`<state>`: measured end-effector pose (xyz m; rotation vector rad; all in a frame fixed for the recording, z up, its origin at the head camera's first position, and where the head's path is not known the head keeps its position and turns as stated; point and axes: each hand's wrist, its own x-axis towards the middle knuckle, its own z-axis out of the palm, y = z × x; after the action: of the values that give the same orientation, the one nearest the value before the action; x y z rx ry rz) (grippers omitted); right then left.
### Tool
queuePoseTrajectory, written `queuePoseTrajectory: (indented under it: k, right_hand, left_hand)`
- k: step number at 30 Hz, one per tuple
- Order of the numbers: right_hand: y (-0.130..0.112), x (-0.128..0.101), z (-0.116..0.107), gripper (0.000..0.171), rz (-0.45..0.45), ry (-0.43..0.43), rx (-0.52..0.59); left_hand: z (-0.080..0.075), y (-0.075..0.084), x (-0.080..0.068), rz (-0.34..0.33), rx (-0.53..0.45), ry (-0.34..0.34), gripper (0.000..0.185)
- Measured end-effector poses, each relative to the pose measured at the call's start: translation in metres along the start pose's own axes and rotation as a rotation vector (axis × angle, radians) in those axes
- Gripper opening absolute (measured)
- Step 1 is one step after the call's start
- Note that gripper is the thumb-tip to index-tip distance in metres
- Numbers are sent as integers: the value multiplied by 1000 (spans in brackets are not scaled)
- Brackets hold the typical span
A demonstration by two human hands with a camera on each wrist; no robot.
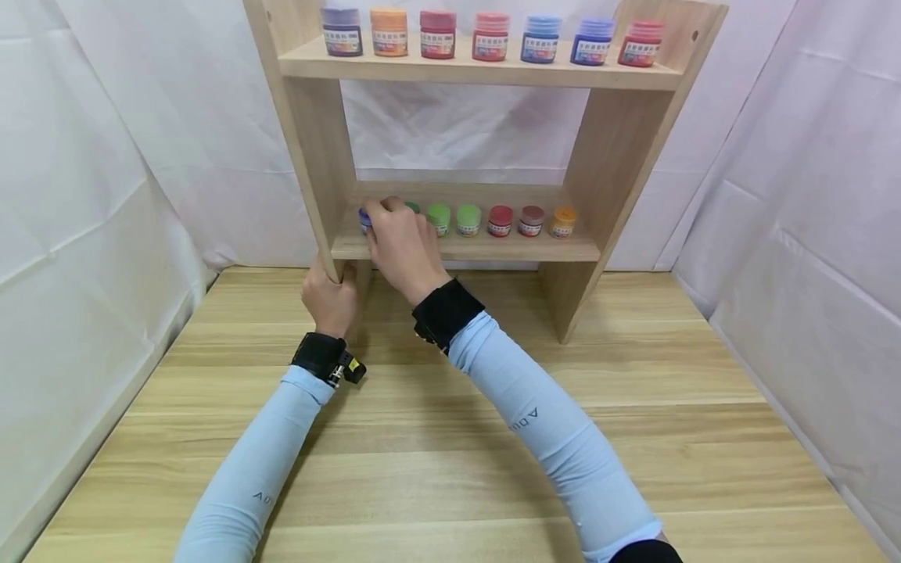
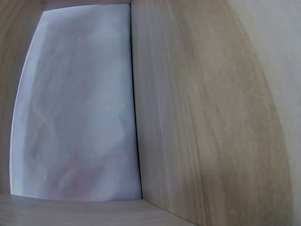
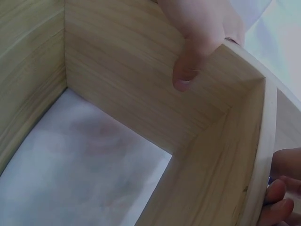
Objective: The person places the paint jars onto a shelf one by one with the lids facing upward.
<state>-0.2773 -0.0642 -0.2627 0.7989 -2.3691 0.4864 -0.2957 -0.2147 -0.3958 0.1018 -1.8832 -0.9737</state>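
My left hand (image 1: 331, 299) grips the lower front edge of the wooden shelf's left side panel (image 1: 308, 168). In the right wrist view, the left thumb (image 3: 188, 70) lies flat against that panel's inner face. At the left end of the lower board (image 1: 464, 249), my right hand (image 1: 404, 244) has its curled fingers around a small blue paint jar (image 1: 364, 221), mostly hidden behind them. A dark green-lidded jar (image 1: 412, 207) peeks out behind the knuckles. Just to the right stand two light green jars, the nearer one (image 1: 439, 219) partly covered by the hand.
Farther right on the lower board are a red jar (image 1: 500, 221), a brown-red jar (image 1: 531, 221) and an orange jar (image 1: 563, 222). Several larger paint jars, one orange (image 1: 389, 33), line the upper board (image 1: 479, 72). The shelf stands on a wooden table (image 1: 450, 438) between white cloth walls (image 1: 809, 195).
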Motion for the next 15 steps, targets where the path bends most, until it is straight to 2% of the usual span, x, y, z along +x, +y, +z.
queuePoseTrajectory:
  k: [10,15]
  right_hand:
    - [-1,0,3,27,20,9,-5]
    - [1,-4,-1,32,1,32,8]
  left_hand:
    - [0,-1,0,6,-1,9,23]
    - [0,0,0,11,1,4,21]
